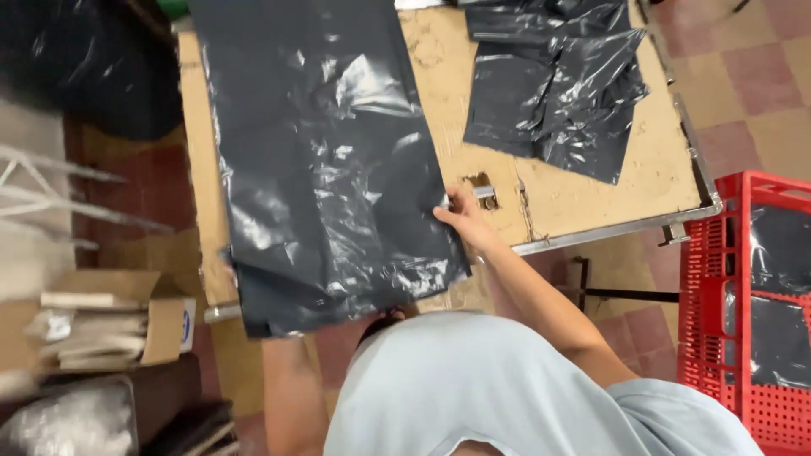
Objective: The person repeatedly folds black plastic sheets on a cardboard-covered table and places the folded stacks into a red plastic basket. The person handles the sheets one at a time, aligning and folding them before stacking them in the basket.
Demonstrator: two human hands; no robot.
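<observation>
We view from above a worn wooden table (583,190) edged in metal. Our right hand (460,215) rests on the right edge of a large dark plastic bag (325,160) spread flat along the table and hanging over its near edge; the fingers lie together, pressing on the film. Our left hand is hidden beneath the bag, its grasp impossible to tell. Smaller crumpled black bags (553,84) lie well apart; a red crate (748,304) stands at right
</observation>
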